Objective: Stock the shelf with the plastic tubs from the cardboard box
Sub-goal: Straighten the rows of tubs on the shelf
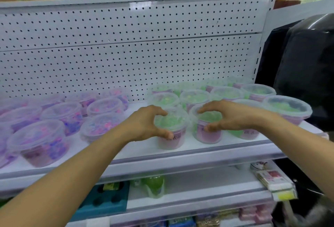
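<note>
Two tubs sit under your hands at the front edge of the shelf (180, 151), just right of centre. Your left hand (144, 123) is curled round the left tub (170, 132), thumb on its front wall at 6 o'clock and fingers arched over the lid rim at 12, touching but not squeezing hard by the look of it. Your right hand (229, 116) wraps the right tub (207, 129) the same way, thumb low on the wall, fingertips on the near side of the lid.

These tubs look light and thin-walled, likely to flex if pinched, and the smooth plastic may be slippery. Take each by the wall just beneath the lid rim, where the lip gives your fingers a stop; pulling on the lid alone could pop it off.

Each tub is clear, with a cloudy snap lid, green beads above and a pink label band with dark writing.

Behind, toward 1 o'clock, stand rows of matching green tubs (195, 96). At 9 o'clock sits a group of pink and purple tubs (61, 114). Farther back rises the white pegboard (126, 46). The cardboard box is not in view.
</note>
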### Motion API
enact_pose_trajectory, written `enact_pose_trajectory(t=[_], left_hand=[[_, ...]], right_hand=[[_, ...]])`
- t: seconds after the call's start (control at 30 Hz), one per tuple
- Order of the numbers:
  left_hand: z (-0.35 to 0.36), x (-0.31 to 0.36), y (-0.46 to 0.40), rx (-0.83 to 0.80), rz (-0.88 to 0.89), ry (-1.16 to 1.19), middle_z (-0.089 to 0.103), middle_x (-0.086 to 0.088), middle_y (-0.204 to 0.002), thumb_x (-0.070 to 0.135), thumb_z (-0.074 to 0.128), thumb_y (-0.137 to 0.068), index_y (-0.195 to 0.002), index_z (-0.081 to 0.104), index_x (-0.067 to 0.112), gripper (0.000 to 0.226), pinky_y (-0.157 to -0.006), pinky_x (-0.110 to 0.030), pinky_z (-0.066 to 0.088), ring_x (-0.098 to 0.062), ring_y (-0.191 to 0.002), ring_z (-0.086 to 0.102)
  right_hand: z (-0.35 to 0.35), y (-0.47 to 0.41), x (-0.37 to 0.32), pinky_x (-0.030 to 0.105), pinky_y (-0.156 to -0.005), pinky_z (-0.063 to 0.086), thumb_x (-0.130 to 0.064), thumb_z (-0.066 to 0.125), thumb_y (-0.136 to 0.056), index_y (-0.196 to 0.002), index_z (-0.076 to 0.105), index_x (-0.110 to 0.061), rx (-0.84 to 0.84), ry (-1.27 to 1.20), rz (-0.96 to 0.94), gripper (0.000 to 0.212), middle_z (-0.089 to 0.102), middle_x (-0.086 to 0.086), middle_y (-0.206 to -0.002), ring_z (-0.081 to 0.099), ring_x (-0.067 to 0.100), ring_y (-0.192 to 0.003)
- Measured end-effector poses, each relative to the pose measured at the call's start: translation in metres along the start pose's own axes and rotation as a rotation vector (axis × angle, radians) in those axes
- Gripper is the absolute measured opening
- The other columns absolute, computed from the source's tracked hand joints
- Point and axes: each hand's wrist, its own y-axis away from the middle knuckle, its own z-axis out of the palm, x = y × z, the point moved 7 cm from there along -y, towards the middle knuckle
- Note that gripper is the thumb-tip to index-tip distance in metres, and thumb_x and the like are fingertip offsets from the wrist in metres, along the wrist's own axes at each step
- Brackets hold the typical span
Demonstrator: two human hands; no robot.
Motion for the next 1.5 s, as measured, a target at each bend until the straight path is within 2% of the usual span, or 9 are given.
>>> enact_pose_trajectory(t=[0.33,0.5,0.63,0.77,0.83,0.93,1.27,1.37,1.5], left_hand=[[-0.029,-0.025,0.027,0.165,0.066,0.011,0.036,0.017,-0.148,0.058,0.065,-0.077,-0.134,0.047,0.037,0.063,-0.107,-0.023,0.024,-0.003,-0.136,0.032],[-0.061,-0.08,0.033,0.173,0.046,-0.082,0.046,0.021,-0.138,0.051,0.064,-0.083,-0.129,0.054,0.032,0.051,-0.097,-0.013,0.024,0.004,-0.124,0.037],[-0.11,-0.145,0.021,0.174,-0.012,-0.154,0.048,0.01,-0.14,0.043,0.059,-0.089,-0.128,0.057,0.026,0.043,-0.098,-0.021,0.035,-0.009,-0.126,0.045],[-0.173,-0.222,0.006,0.24,-0.153,-0.144,0.055,0.008,-0.122,0.041,0.056,-0.092,-0.125,0.059,0.027,0.035,-0.085,-0.024,0.036,-0.013,-0.103,0.052],[-0.186,-0.254,-0.006,0.193,-0.206,-0.133,0.052,0.007,-0.112,0.039,0.055,-0.093,-0.125,0.06,0.025,0.035,-0.079,-0.027,0.038,-0.014,-0.095,0.052],[-0.185,-0.289,-0.029,0.073,-0.22,-0.183,0.054,0.008,-0.123,0.042,0.055,-0.092,-0.125,0.059,0.027,0.036,-0.084,-0.03,0.044,-0.019,-0.11,0.056],[-0.177,-0.338,-0.083,-0.144,-0.152,-0.369,0.046,0.0,-0.142,0.051,0.064,-0.083,-0.133,0.053,0.024,0.058,-0.102,-0.035,0.038,-0.021,-0.126,0.046],[-0.174,-0.344,-0.091,-0.114,-0.136,-0.355,0.057,0.001,-0.13,0.061,0.064,-0.078,-0.125,0.06,0.022,0.061,-0.094,-0.03,0.042,-0.02,-0.118,0.053],[-0.17,-0.344,-0.099,0.015,-0.119,-0.413,0.067,-0.001,-0.097,0.071,0.062,-0.072,-0.087,0.064,0.021,0.052,-0.082,-0.031,0.047,-0.022,-0.094,0.062]], right_hand=[[-0.003,-0.013,-0.029,0.028,-0.107,0.032,-0.05,0.062,-0.084,-0.129,0.053,-0.031,0.205,-0.038,-0.062,0.05,0.046,-0.011,-0.14,0.039,0.008,-0.129],[-0.008,-0.046,-0.07,0.023,-0.098,0.034,-0.05,0.06,-0.086,-0.125,0.057,-0.034,0.235,-0.086,-0.118,0.042,0.049,-0.016,-0.135,0.046,0.006,-0.124],[0.0,-0.1,-0.118,0.018,-0.092,0.032,-0.045,0.058,-0.089,-0.123,0.061,-0.032,0.246,-0.081,-0.191,0.036,0.053,-0.014,-0.133,0.046,0.004,-0.123],[0.015,-0.164,-0.166,0.026,-0.098,0.038,-0.044,0.055,-0.091,-0.12,0.061,-0.035,0.172,-0.056,-0.188,0.031,0.052,-0.01,-0.134,0.05,0.01,-0.118],[0.022,-0.196,-0.186,0.03,-0.097,0.04,-0.044,0.054,-0.092,-0.119,0.061,-0.037,0.145,-0.044,-0.167,0.029,0.051,-0.009,-0.135,0.052,0.012,-0.11],[0.031,-0.237,-0.211,0.031,-0.094,0.04,-0.046,0.055,-0.091,-0.117,0.062,-0.038,0.116,-0.04,-0.113,0.029,0.048,-0.008,-0.136,0.051,0.009,-0.097],[0.07,-0.305,-0.231,0.036,-0.097,0.046,-0.042,0.058,-0.087,-0.107,0.071,-0.018,0.019,0.011,0.109,0.034,0.065,-0.004,-0.121,0.059,0.022,-0.112],[0.073,-0.312,-0.23,0.044,-0.092,0.051,-0.041,0.062,-0.079,-0.094,0.073,-0.01,0.05,0.008,0.133,0.037,0.07,0.01,-0.108,0.063,0.028,-0.104],[0.073,-0.315,-0.234,0.039,-0.097,0.048,-0.048,0.067,-0.075,-0.109,0.071,-0.014,0.026,0.017,0.153,0.048,0.067,0.002,-0.121,0.062,0.023,-0.11]])
